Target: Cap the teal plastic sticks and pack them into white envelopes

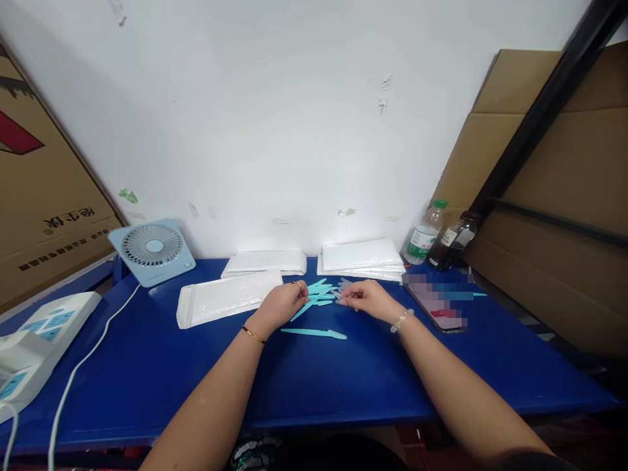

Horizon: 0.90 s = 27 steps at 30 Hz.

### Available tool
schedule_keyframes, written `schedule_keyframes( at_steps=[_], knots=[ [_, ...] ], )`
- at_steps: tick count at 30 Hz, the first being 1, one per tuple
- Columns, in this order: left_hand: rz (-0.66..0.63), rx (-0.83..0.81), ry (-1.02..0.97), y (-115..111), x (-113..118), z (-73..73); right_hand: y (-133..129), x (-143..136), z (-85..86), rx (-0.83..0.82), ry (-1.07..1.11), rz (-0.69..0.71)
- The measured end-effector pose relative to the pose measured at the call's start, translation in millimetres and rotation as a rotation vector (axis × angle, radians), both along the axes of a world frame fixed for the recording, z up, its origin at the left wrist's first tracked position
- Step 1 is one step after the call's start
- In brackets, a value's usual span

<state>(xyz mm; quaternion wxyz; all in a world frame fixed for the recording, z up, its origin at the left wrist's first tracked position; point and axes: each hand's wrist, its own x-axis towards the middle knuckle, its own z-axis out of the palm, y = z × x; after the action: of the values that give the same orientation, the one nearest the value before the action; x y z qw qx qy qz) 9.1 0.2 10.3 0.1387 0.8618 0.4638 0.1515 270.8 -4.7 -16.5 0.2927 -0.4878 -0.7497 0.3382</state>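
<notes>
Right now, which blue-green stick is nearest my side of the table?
The single stick lying crosswise in front of the pile; it touches no other stick, while those in the pile overlap farther back.

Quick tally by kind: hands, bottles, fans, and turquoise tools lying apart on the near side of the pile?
Left hand, right hand: 2
Green-capped bottle and dark-capped bottle: 2
Fan: 1
Loose turquoise tool: 1
Total: 6
Turquoise pile: overlapping, not countable

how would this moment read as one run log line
left hand: at teal sticks; right hand: at pale pieces; lone teal stick: nearer wearer
</notes>
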Motion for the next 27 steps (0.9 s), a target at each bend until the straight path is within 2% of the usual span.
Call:
schedule_keyframes(
  at_steps=[6,15,18,22,24,27],
  knots=[
    [-0.017,-0.008,0.026,-2,6,1.1,-4,-8,5.5,-0.001,-0.002,0.053],
    [-0.163,-0.084,0.023,-6,15,-4.1,-14,-16,10.1,-0.037,-0.101,0.179],
    [-0.099,-0.063,-0.009,-4,13,-5.6,-14,-13,12.3,-0.067,-0.101,0.195],
    [0.088,0.039,0.059,1,8,-10.6,-6,0,11.4,0.131,-0.168,0.026],
    [0.108,0.033,0.132,3,7,-13.6,-2,6,8.6,0.198,-0.248,-0.020],
    [0.091,0.018,0.175,4,7,-16.4,3,7,2.8,0.196,-0.333,-0.002]
  ],
)
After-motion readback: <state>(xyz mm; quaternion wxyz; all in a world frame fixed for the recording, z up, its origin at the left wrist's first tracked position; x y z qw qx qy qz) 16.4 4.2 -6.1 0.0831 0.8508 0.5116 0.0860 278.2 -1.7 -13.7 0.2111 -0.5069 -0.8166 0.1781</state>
